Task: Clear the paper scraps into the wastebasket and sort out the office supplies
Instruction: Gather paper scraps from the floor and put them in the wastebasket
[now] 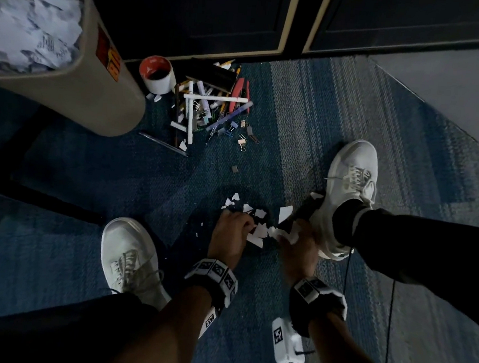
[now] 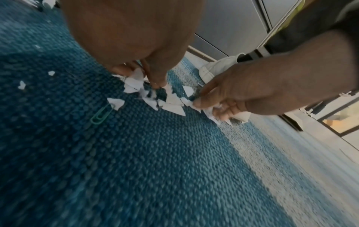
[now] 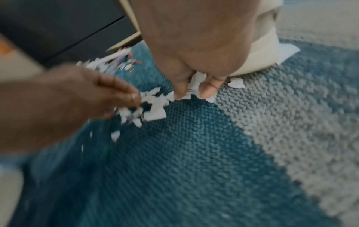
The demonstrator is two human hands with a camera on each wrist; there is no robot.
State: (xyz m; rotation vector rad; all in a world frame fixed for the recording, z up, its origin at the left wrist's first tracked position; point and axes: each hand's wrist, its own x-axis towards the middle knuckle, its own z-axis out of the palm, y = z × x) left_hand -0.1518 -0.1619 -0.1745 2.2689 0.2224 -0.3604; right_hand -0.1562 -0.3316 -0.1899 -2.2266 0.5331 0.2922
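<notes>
Wastebasket (image 1: 67,77): heaped with paper, well apart from both hands.
Supplies pile (image 1: 210,108): unsorted beside the red-rimmed cup (image 1: 157,75).
Right hand (image 1: 296,245): fingers clenched on a wad of scraps.
Left hand (image 1: 229,230): fingertips pinching scraps.
Paper scraps (image 1: 257,227): on carpet between the shoes.
Risk: overfull fists may shed bits; green paperclip (image 2: 100,116) could get binned too.

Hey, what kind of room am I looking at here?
Probably an office floor: blue woven carpet, a wastebasket full of torn paper, and a spilled heap of pens and binder clips beside dark cabinet doors.
</notes>
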